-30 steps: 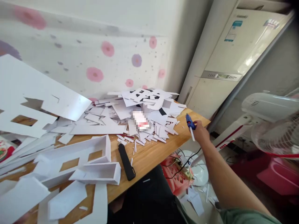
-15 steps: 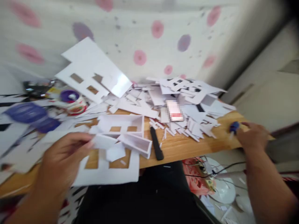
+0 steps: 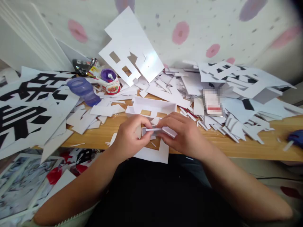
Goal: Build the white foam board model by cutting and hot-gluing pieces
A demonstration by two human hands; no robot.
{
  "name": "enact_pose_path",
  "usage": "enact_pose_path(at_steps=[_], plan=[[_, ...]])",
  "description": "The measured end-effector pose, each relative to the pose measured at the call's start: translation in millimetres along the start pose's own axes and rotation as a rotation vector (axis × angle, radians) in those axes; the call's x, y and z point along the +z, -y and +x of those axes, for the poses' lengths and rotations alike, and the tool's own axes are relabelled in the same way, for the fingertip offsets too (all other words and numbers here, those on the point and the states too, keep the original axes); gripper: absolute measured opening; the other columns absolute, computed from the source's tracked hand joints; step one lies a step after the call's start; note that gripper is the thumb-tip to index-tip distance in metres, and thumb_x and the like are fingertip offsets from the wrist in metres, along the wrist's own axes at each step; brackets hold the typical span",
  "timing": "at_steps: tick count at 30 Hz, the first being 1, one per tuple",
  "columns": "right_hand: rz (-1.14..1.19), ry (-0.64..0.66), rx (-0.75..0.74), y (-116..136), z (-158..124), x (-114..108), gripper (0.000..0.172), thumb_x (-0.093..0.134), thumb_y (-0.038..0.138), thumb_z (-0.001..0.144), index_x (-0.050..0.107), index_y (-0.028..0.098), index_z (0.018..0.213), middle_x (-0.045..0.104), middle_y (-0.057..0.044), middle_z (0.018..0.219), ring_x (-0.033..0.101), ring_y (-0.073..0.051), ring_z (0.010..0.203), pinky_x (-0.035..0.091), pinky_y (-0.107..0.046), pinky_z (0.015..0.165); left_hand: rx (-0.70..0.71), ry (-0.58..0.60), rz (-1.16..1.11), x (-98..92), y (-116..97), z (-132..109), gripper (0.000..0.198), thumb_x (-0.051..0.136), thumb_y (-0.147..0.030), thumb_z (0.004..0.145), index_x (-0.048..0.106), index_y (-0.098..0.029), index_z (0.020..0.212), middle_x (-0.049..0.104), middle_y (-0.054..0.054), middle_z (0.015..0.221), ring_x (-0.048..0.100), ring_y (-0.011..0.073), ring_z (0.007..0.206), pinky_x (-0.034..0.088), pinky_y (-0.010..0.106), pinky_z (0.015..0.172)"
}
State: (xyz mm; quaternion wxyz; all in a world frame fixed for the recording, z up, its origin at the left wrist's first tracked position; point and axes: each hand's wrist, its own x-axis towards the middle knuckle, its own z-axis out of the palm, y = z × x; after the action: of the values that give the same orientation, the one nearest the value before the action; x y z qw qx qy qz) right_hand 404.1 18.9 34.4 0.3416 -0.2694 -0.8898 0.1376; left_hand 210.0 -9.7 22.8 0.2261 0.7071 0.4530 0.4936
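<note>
My left hand [image 3: 130,137] and my right hand [image 3: 182,135] meet at the front edge of the wooden table [image 3: 248,148]. Both pinch a small white foam-board piece [image 3: 153,130] between thumbs and fingers. Just behind them stands a white foam-board model [image 3: 151,108] with window cut-outs. A flat white sheet [image 3: 151,154] lies under my hands and overhangs the table edge. The blue glue gun [image 3: 294,138] lies on the table at the far right, away from both hands.
A heap of white foam-board offcuts [image 3: 213,91] covers the back of the table. A large cut-out board [image 3: 132,53] leans on the spotted wall. A purple bottle [image 3: 84,90] and a cup [image 3: 111,82] stand at the left, beside sheets printed with black characters [image 3: 28,107].
My right hand let go of the blue glue gun at the right table end and came to the middle. Both hands now grip the small white piece. The view swung left.
</note>
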Motion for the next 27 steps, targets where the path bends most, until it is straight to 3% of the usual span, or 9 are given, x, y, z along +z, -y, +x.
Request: enact_pose_path(at_steps=[5, 8, 12, 20, 27], plan=[[0.022, 0.082, 0.055, -14, 1, 21, 0.013, 0.057, 0.012, 0.086, 0.065, 0.019, 0.092, 0.069, -0.004, 0.085, 0.06, -0.017, 0.077, 0.046, -0.028, 0.067, -0.116, 0.018, -0.211, -16.4, 28, -9, 0.033, 0.079, -0.011, 0.06, 0.07, -0.021, 0.09, 0.068, 0.006, 0.096, 0.06, 0.024, 0.095, 0.043, 0.035, 0.091], [-0.022, 0.118, 0.071, -21, -5, 34, 0.014, 0.057, 0.012, 0.086, 0.067, 0.02, 0.093, 0.069, -0.005, 0.086, 0.061, -0.018, 0.08, 0.045, -0.03, 0.072, -0.109, -0.03, -0.078, -24.5, 54, -22, 0.021, 0.073, -0.016, 0.07, 0.069, -0.022, 0.089, 0.067, 0.004, 0.091, 0.06, 0.0221, 0.091, 0.044, 0.034, 0.087], [-0.117, 0.136, 0.057, -25, -11, 51, 0.01, 0.059, 0.016, 0.087, 0.067, 0.02, 0.09, 0.069, -0.004, 0.081, 0.059, -0.019, 0.081, 0.042, -0.034, 0.077, -0.078, 0.073, 0.087, -22.2, 80, -39, 0.009, 0.065, -0.017, 0.078, 0.068, -0.024, 0.083, 0.066, 0.002, 0.082, 0.058, 0.0198, 0.081, 0.042, 0.031, 0.078], [-0.19, 0.154, 0.034, -27, -11, 61, 0.009, 0.059, 0.017, 0.086, 0.067, 0.02, 0.082, 0.066, -0.002, 0.074, 0.056, -0.019, 0.075, 0.038, -0.036, 0.08, -0.066, 0.142, 0.064, -10.8, 89, -46, 0.008, 0.065, -0.019, 0.08, 0.07, -0.025, 0.077, 0.065, 0.003, 0.073, 0.054, 0.0196, 0.071, 0.039, 0.03, 0.072], [-0.212, 0.146, 0.047, -27, -11, 64, 0.014, 0.055, 0.017, 0.088, 0.067, 0.019, 0.081, 0.067, -0.003, 0.075, 0.056, -0.018, 0.076, 0.036, -0.039, 0.089, 0.061, 0.25, 0.212, -8.0, 96, -46, 0.008, 0.063, -0.02, 0.083, 0.068, -0.023, 0.076, 0.066, 0.004, 0.076, 0.055, 0.0197, 0.073, 0.039, 0.031, 0.071]])
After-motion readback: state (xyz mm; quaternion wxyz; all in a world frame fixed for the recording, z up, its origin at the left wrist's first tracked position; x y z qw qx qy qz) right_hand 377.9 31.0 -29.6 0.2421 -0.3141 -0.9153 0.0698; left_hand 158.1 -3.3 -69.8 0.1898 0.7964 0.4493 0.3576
